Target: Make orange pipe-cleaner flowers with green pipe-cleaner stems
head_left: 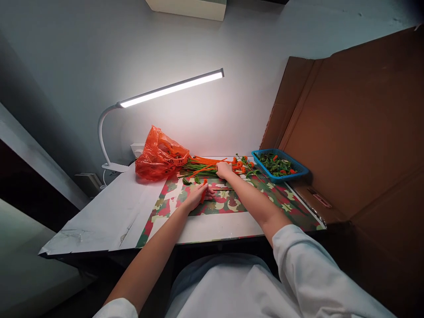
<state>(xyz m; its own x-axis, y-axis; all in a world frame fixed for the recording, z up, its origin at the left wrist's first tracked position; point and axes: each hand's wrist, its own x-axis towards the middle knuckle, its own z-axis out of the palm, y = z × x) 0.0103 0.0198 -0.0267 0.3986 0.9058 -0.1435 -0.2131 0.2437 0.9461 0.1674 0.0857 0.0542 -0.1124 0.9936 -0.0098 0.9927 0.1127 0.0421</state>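
Observation:
My left hand (pixel 198 195) is curled around an orange flower (pixel 205 181) near the front of the camouflage-patterned sheet (pixel 232 205). A thin stem (pixel 221 189) lies to the right of its fingertips. Farther back, my right hand (pixel 224 170) is closed and lowered onto a bundle of green flower stems (pixel 198 168). Its fingertips are hidden, so what they pinch cannot be seen. Long orange tubes (pixel 208 160) lie along the back of the bundle. Orange flower heads (pixel 239 165) cluster at the bundle's right end. Loose green leaves (pixel 187 181) rest in front of the stems.
An orange plastic bag (pixel 159 157) covers the left end of the bundle. At the right stands a blue basket (pixel 300 171) of leaves and orange petals, beside a tall cardboard sheet (pixel 357 123). A lit lamp (pixel 172 88) is clamped at the back left.

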